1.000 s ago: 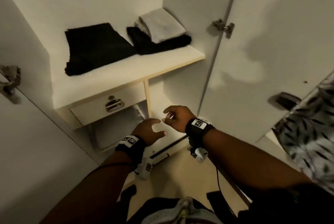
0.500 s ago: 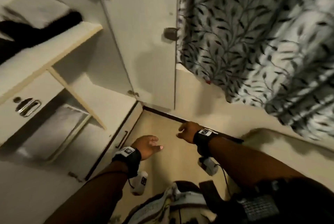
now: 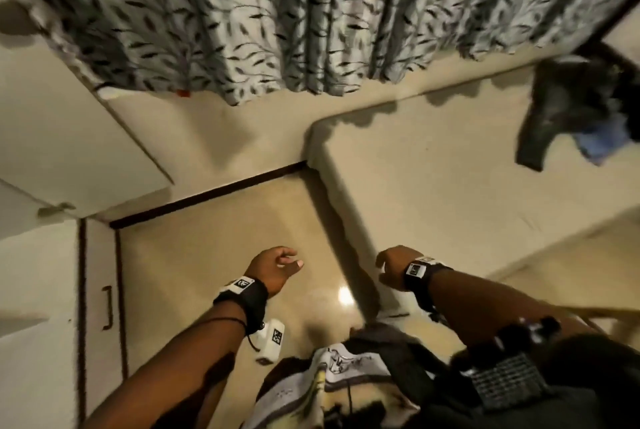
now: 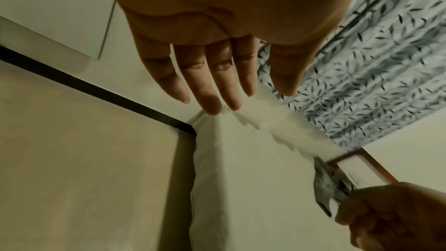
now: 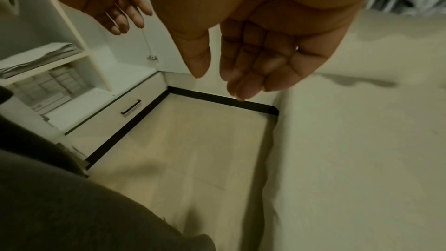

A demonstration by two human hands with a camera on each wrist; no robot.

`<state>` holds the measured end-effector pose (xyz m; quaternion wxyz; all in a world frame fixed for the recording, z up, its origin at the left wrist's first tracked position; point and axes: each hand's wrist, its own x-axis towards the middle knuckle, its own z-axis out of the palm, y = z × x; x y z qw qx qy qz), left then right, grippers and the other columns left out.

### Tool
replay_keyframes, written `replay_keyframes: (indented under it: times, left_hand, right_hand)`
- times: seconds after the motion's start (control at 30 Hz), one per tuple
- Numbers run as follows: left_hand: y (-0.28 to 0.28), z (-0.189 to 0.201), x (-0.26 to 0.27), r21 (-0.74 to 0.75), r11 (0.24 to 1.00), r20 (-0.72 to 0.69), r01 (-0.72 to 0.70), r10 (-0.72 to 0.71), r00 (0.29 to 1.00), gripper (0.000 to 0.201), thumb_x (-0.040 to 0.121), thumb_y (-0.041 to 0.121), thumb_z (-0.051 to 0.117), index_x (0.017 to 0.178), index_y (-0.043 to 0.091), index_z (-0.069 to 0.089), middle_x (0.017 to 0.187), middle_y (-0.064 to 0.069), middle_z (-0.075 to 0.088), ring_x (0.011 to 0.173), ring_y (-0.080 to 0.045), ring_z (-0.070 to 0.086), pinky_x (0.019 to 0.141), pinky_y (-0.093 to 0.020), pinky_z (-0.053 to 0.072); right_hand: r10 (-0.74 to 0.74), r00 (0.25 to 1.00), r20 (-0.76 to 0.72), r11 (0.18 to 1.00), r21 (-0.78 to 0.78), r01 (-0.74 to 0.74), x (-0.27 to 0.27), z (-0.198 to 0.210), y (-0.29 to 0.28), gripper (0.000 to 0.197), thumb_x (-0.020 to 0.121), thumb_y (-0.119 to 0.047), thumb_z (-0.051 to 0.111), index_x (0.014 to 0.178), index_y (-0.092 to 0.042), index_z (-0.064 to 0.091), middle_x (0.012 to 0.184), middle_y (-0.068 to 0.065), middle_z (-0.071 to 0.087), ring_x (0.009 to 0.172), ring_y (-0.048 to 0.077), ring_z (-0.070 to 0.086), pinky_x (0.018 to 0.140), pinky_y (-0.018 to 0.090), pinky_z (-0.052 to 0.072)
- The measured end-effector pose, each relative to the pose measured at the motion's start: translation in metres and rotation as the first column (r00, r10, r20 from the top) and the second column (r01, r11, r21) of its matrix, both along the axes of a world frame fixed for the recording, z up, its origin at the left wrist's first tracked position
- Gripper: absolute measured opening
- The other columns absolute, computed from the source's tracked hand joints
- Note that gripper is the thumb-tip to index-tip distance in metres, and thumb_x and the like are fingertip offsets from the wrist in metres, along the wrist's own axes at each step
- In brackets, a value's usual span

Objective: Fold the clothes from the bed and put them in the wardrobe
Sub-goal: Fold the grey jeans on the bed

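A heap of dark clothes (image 3: pixel 571 106) with a blue piece (image 3: pixel 604 144) lies on the cream bed (image 3: pixel 450 179) at the far right of the head view. My left hand (image 3: pixel 277 267) hangs over the floor, fingers relaxed and empty; the left wrist view shows its straight fingers (image 4: pixel 210 83). My right hand (image 3: pixel 391 266) is beside the bed's near corner, also empty, with loose fingers (image 5: pixel 253 60). The wardrobe (image 3: pixel 41 283) stands at the left; its shelves with folded grey cloth (image 5: pixel 41 58) show in the right wrist view.
A leaf-patterned curtain (image 3: pixel 277 13) hangs along the far wall above the bed. An open wardrobe door (image 3: pixel 69 138) juts out at left. The tiled floor (image 3: pixel 225 248) lies between wardrobe and bed. A low drawer with a dark handle (image 5: pixel 131 107) sits at the wardrobe base.
The view has swung right, from the wardrobe shelves to the curtain and bed. Both empty hands moved along, away from the wardrobe toward the bed.
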<state>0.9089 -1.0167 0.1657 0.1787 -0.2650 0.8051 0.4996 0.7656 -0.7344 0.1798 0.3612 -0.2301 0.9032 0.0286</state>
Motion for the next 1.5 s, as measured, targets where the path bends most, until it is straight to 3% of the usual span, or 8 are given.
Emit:
replay_keyframes:
  times: [0.23,0.43,0.57,0.73,0.9,1.03,1.2,1.5]
  left_hand:
    - [0.144,-0.006,-0.045,-0.042,0.913,0.128,0.406,-0.398,0.908,0.036,0.089,0.036,0.076,0.120,0.021,0.065,0.110,0.001,0.066,0.101,-0.013,0.060,0.090,-0.021,0.041]
    - [0.299,-0.018,-0.093,-0.087,0.792,0.171,0.605,-0.586,0.792,0.050,0.082,0.053,0.077,0.120,0.022,0.069,0.111,0.006,0.069,0.102,-0.011,0.064,0.094,-0.023,0.047]
    - [0.434,-0.009,-0.122,-0.020,0.760,0.151,0.650,-0.640,0.753,0.043,0.085,0.046,0.078,0.122,0.025,0.068,0.115,-0.002,0.071,0.101,-0.020,0.068,0.097,-0.032,0.053]
    - [0.566,0.010,-0.149,0.027,0.694,0.050,0.720,-0.720,0.692,0.047,0.089,0.045,0.075,0.129,0.023,0.064,0.107,0.002,0.071,0.095,-0.017,0.068,0.098,-0.033,0.052]
    - [0.640,0.021,-0.181,-0.044,0.558,0.081,0.828,-0.824,0.560,0.059,0.087,0.052,0.074,0.137,0.022,0.062,0.124,-0.004,0.070,0.096,-0.019,0.067,0.099,-0.032,0.051]
    - [0.666,0.021,-0.210,-0.051,0.591,0.092,0.805,-0.800,0.593,0.054,0.088,0.049,0.075,0.133,0.023,0.063,0.124,-0.003,0.069,0.093,-0.017,0.066,0.088,-0.026,0.048]
    - [0.686,0.015,-0.245,0.045,0.678,0.114,0.734,-0.733,0.670,0.045,0.089,0.043,0.075,0.128,0.024,0.063,0.120,-0.001,0.070,0.076,-0.009,0.065,0.065,-0.019,0.047]
    - [0.700,0.019,-0.368,0.200,0.777,0.102,0.596,-0.622,0.776,0.031,0.091,0.049,0.070,0.110,0.025,0.069,0.107,0.003,0.071,0.072,-0.017,0.064,0.060,-0.022,0.041]
  right_hand:
    - [-0.394,0.919,-0.020,0.912,-0.130,0.388,0.022,0.007,0.177,0.043,0.090,-0.051,0.064,0.126,-0.028,0.064,0.118,-0.005,0.071,0.115,0.021,0.063,0.095,0.031,0.049]
    - [-0.547,0.837,0.005,0.811,-0.246,0.531,0.049,-0.010,0.325,0.037,0.089,-0.045,0.066,0.121,-0.027,0.067,0.109,-0.004,0.073,0.108,0.021,0.065,0.090,0.027,0.049]
    - [-0.746,0.653,0.127,0.608,-0.269,0.747,0.058,-0.012,0.441,0.013,0.088,-0.039,0.075,0.097,-0.032,0.070,0.089,-0.008,0.068,0.084,0.015,0.066,0.084,0.027,0.052]
    - [-0.834,0.546,0.074,0.515,-0.248,0.820,0.047,0.000,0.555,0.037,0.080,-0.050,0.076,0.110,-0.029,0.070,0.123,0.005,0.063,0.112,0.022,0.062,0.095,0.026,0.047]
    - [-0.870,0.485,0.082,0.434,-0.337,0.835,0.025,0.015,0.622,0.040,0.085,-0.046,0.075,0.118,-0.023,0.069,0.127,0.001,0.067,0.115,0.020,0.062,0.098,0.026,0.046]
    - [-0.877,0.467,0.116,0.399,-0.365,0.841,0.008,0.011,0.643,0.039,0.086,-0.044,0.076,0.118,-0.022,0.069,0.112,0.001,0.069,0.105,0.018,0.064,0.089,0.023,0.046]
    - [-0.848,0.508,0.150,0.437,-0.345,0.831,-0.031,0.001,0.663,0.039,0.085,-0.045,0.076,0.118,-0.024,0.068,0.112,0.000,0.071,0.109,0.019,0.066,0.096,0.027,0.049]
    - [-0.796,0.599,0.087,0.572,-0.219,0.791,-0.163,0.013,0.693,0.042,0.087,-0.043,0.075,0.122,-0.021,0.067,0.117,0.001,0.069,0.106,0.021,0.066,0.087,0.024,0.047]
